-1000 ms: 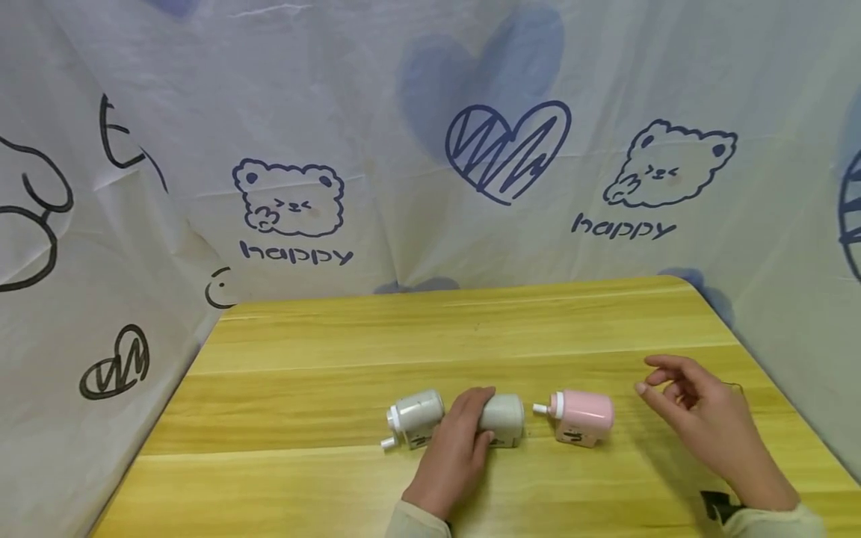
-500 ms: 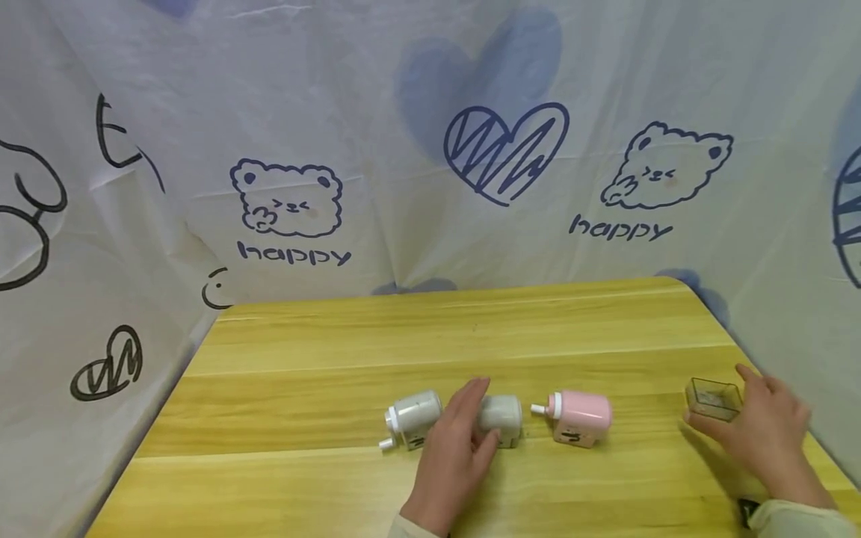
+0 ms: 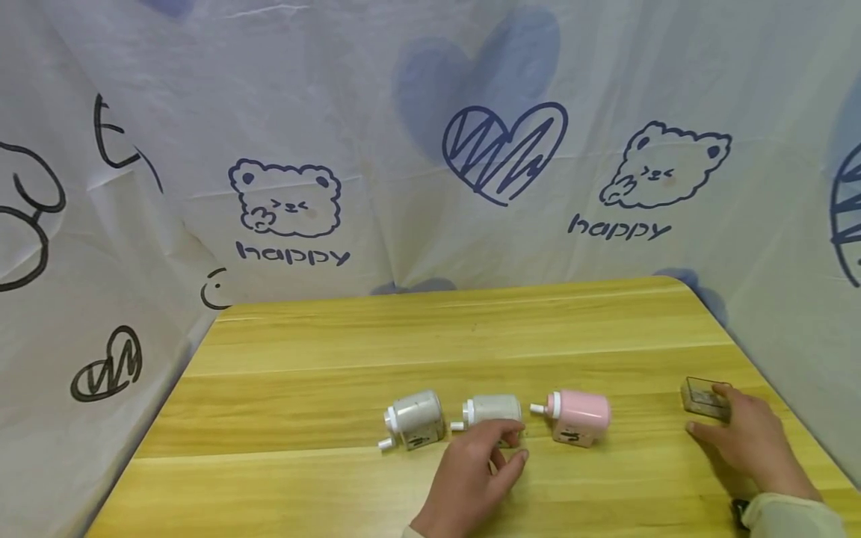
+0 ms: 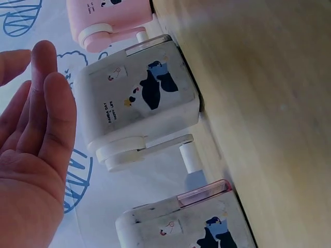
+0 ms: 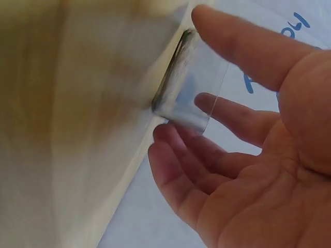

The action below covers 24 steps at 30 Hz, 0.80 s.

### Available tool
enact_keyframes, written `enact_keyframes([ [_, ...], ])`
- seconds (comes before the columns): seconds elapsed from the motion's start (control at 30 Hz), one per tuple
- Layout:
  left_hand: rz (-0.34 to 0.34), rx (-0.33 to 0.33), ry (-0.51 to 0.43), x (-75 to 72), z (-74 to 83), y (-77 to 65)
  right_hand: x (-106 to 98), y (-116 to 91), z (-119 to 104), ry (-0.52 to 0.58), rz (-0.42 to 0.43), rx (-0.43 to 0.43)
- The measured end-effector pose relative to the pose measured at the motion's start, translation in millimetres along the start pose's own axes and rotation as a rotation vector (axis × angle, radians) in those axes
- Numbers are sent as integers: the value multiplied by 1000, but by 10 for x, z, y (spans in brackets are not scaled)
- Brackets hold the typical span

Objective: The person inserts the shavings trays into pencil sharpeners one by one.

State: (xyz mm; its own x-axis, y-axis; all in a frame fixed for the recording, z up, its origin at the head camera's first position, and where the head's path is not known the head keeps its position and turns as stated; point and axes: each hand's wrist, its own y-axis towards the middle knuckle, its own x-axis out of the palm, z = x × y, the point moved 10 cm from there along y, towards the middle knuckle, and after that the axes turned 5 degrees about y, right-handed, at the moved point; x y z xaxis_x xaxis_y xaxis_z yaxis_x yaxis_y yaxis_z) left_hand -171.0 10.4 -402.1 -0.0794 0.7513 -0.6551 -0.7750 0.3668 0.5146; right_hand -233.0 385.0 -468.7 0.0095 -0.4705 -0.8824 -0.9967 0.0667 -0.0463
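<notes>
- My right hand [image 3: 753,442] is relaxed around the small clear box [image 3: 698,400], fingers spread rather than clenched; I cannot tell whether a fingertip touches it.
- The box sits on the wooden table [image 3: 336,351], just ahead and to the left of my right palm; my right wrist view puts it between my thumb and my other fingers, one finger showing through its clear wall.
- My left hand [image 3: 473,471] is loose and grips nothing, just on the near side of the middle grey sharpener [image 3: 494,407], partly covering it in the head view.
- The other grey sharpener [image 3: 420,420] stands to the left of that one, the pink sharpener [image 3: 584,411] to its right, between my hands.
- All three cranks point left.
</notes>
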Motion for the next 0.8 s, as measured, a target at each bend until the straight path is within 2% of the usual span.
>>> enact_keyframes([
  [0.23,-71,-52,-25,63,-45,-29,-6,5,62,58,13,39],
  [0.33,-79,-54,-29,72,-53,-39,4,4,93,60,9,37],
  [0.5,-77,-40,-35,82,-63,-54,56,8,129,7,-57,24],
  [0.57,-84,-45,-41,89,-74,-60,49,5,126,15,-53,17],
  [0.8,-170,-122,-65,155,-137,-66,28,-23,106,69,-40,48],
])
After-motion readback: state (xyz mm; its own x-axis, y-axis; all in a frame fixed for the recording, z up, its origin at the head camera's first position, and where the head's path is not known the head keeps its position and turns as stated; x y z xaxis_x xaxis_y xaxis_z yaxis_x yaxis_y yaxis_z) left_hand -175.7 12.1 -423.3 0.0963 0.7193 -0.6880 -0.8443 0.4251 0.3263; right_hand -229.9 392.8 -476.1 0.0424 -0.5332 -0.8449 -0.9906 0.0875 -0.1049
